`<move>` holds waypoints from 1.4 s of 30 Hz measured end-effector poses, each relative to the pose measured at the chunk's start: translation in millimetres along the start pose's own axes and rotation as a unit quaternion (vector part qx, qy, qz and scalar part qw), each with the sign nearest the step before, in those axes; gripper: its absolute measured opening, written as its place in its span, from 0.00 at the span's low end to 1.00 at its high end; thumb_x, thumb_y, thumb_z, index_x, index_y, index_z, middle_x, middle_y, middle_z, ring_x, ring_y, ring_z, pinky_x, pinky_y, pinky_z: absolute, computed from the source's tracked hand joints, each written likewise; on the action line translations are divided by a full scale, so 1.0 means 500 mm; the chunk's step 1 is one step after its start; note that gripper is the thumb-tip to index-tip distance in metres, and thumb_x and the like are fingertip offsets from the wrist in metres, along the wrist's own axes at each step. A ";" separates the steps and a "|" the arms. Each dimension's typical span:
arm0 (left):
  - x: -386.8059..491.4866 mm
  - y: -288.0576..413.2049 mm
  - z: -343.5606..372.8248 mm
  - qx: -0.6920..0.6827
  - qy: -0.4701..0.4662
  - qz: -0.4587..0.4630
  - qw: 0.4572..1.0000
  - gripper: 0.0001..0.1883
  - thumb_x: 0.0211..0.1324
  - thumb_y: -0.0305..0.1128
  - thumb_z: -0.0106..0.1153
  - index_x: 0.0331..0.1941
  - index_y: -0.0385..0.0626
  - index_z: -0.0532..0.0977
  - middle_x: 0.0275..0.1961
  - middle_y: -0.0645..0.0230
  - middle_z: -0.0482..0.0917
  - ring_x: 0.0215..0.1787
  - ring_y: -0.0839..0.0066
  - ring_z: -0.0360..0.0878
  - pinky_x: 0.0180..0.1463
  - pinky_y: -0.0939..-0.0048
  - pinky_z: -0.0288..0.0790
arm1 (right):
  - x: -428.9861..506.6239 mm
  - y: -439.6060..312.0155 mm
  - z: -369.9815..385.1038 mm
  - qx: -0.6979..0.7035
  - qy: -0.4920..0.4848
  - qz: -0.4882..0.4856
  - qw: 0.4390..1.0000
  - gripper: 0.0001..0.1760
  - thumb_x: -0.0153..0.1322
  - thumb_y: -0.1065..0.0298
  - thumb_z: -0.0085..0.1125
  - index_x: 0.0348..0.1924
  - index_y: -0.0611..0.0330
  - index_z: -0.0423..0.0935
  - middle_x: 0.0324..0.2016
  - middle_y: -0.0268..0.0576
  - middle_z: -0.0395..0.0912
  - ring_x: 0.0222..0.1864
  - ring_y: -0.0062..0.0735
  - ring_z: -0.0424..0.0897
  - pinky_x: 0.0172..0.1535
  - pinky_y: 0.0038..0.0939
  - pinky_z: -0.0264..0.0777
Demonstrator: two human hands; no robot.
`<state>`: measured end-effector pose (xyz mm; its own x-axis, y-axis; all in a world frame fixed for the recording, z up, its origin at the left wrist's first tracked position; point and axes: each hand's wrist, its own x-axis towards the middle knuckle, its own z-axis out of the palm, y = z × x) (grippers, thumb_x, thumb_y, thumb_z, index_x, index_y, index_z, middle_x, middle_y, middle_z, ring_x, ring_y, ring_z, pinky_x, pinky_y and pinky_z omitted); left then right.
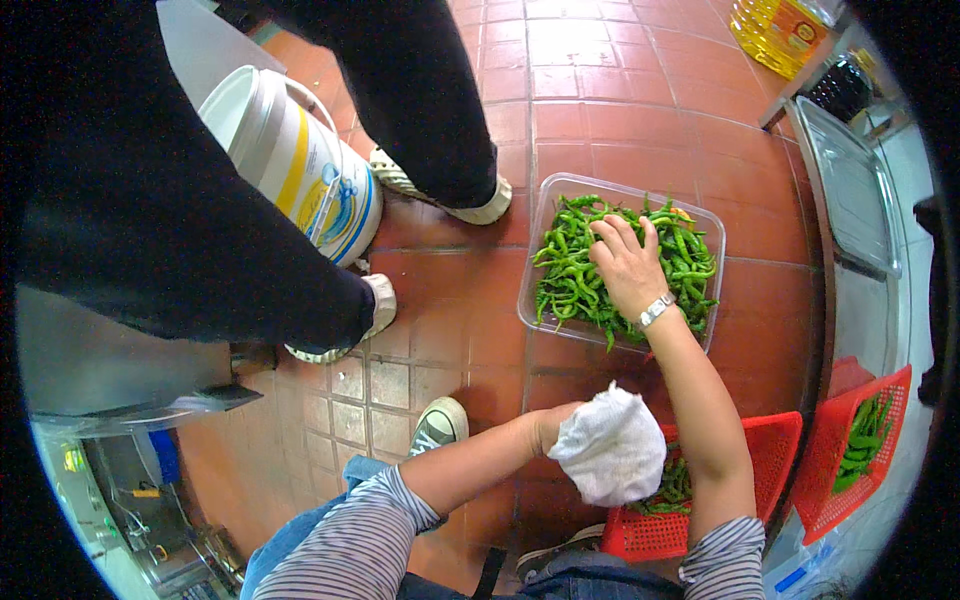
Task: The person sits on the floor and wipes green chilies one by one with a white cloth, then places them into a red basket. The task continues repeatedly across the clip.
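Observation:
A clear plastic container on the tiled floor is filled with green chili peppers. Over the peppers, my right hand reaches down with its fingers apart; whether the fingertips touch or pinch any pepper cannot be told. A bracelet is on that wrist. Nearer to me, a white cloth hangs over most of my left hand, which holds it above the floor. Below the cloth, a red plastic basket holds more green peppers, partly hidden by the cloth and my right forearm.
Another person's legs in black trousers stand at the left by a white bucket. On the right are a metal shelf with a clear tray, a second red basket of green peppers, and an oil jug.

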<state>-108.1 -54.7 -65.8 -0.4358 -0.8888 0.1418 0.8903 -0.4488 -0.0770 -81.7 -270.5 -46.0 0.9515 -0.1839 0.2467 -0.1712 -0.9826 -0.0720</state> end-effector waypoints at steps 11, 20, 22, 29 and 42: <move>0.111 0.097 0.072 0.130 0.225 0.064 0.964 0.29 0.69 0.52 0.36 0.63 0.42 0.64 0.60 0.58 0.73 0.58 0.63 0.75 0.62 0.57 0.70 | -0.227 -0.014 -0.273 0.216 0.021 0.016 0.976 0.07 0.57 0.68 0.65 0.29 0.49 0.80 0.59 0.45 0.69 0.63 0.48 0.63 0.64 0.51 0.53; 0.209 0.020 0.097 0.194 0.291 0.005 0.937 0.14 0.65 0.35 0.52 0.51 0.42 0.73 0.46 0.63 0.81 0.44 0.72 0.81 0.48 0.66 0.77 | -0.355 0.031 -0.292 0.475 0.128 0.335 0.804 0.09 0.66 0.73 0.61 0.40 0.60 0.81 0.49 0.45 0.76 0.52 0.37 0.75 0.57 0.34 0.67; 0.219 0.006 0.097 0.241 0.324 0.008 0.915 0.14 0.64 0.35 0.53 0.51 0.43 0.73 0.45 0.64 0.81 0.44 0.73 0.81 0.47 0.67 0.77 | -0.371 0.024 -0.298 0.515 0.119 0.322 0.786 0.08 0.65 0.72 0.63 0.38 0.61 0.81 0.46 0.45 0.77 0.51 0.37 0.75 0.56 0.34 0.67; 0.246 -0.033 0.119 0.329 0.425 0.042 0.842 0.13 0.68 0.40 0.49 0.47 0.45 0.74 0.38 0.73 0.79 0.35 0.80 0.78 0.36 0.74 0.74 | -0.384 0.008 -0.304 0.467 0.118 0.307 0.821 0.06 0.63 0.74 0.64 0.33 0.62 0.81 0.44 0.45 0.78 0.49 0.36 0.76 0.53 0.33 0.70; 0.226 -0.038 0.086 0.299 0.355 0.122 0.878 0.11 0.69 0.37 0.44 0.42 0.46 0.74 0.35 0.74 0.79 0.31 0.82 0.78 0.34 0.78 0.72 | -0.357 -0.011 -0.268 0.502 0.117 0.342 0.786 0.04 0.64 0.72 0.62 0.30 0.64 0.79 0.47 0.46 0.76 0.49 0.34 0.77 0.52 0.31 0.69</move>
<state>-168.8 -142.5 -6.1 -0.0071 -0.8806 -0.4738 0.7865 -0.2975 0.5412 -285.0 -236.1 40.0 0.6313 -0.7753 -0.0187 -0.2220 -0.1576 -0.9622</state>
